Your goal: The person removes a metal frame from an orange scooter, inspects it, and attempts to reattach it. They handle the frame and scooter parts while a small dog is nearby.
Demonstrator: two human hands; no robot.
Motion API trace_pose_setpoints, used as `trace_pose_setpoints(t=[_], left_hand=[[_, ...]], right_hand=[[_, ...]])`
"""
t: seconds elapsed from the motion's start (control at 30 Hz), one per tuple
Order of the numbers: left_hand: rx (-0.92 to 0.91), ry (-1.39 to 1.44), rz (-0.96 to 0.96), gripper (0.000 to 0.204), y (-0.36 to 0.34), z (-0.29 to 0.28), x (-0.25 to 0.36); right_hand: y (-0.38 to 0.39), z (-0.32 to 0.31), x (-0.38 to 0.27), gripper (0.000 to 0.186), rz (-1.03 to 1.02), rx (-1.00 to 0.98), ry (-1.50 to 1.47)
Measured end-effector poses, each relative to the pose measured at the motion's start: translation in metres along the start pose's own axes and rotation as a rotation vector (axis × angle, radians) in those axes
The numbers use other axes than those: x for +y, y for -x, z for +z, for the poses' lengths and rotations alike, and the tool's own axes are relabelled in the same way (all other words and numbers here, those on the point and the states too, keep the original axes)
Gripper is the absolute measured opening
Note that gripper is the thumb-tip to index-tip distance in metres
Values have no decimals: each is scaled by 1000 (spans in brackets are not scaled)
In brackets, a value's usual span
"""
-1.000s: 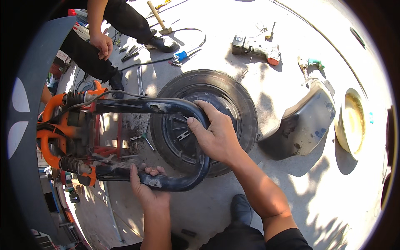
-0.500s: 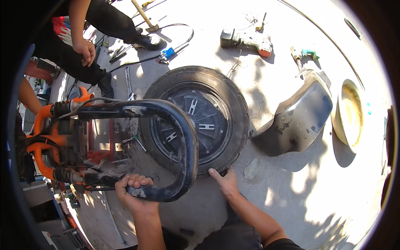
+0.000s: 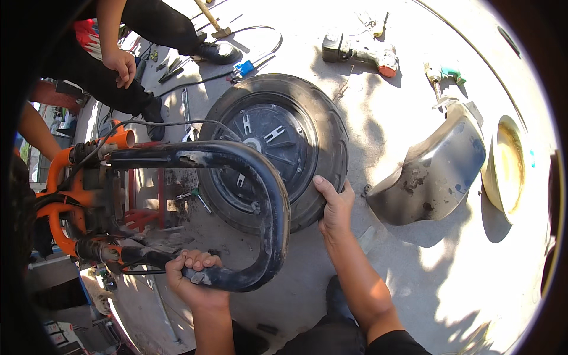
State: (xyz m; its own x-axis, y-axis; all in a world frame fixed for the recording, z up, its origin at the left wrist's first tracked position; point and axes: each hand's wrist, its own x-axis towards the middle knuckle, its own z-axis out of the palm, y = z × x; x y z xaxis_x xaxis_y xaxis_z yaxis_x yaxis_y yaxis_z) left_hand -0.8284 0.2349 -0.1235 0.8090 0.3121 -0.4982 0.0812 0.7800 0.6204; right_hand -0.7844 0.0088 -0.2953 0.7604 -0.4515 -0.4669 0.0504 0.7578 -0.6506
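Wheel against the right hand

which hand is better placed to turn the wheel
Probably the right hand: its thumb lies on the wheel's outer edge, while the left hand is wrapped around the black tube.

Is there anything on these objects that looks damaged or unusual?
Yes. The black curved tube looks worn: one pale patch marks its far arm and another shows beside the left hand, as if the finish were rubbed away. The dark cover has darker blotches; whether dirt or damage, I cannot tell.
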Motion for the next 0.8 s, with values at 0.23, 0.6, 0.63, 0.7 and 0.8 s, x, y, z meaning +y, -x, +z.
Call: trace_pose_setpoints(t=[0.23, 0.6, 0.63, 0.7, 0.8], left_hand=[[53, 16, -17, 5, 2, 0, -2], [141, 1, -45, 9, -10, 1, -9], [138, 16, -87, 10, -18, -5, -10], [150, 67, -137, 11, -31, -19, -14], [236, 129, -183, 13, -37, -48, -28]], right_hand=[[-66, 43, -5, 64, -145, -68, 3], [-154, 48, -15, 73, -40, -152, 37], [-150, 45, -19, 76, -3, -138, 94], [-142, 35, -22, 78, 16, -84, 335], [-86, 21, -29, 83, 51, -29, 821]])
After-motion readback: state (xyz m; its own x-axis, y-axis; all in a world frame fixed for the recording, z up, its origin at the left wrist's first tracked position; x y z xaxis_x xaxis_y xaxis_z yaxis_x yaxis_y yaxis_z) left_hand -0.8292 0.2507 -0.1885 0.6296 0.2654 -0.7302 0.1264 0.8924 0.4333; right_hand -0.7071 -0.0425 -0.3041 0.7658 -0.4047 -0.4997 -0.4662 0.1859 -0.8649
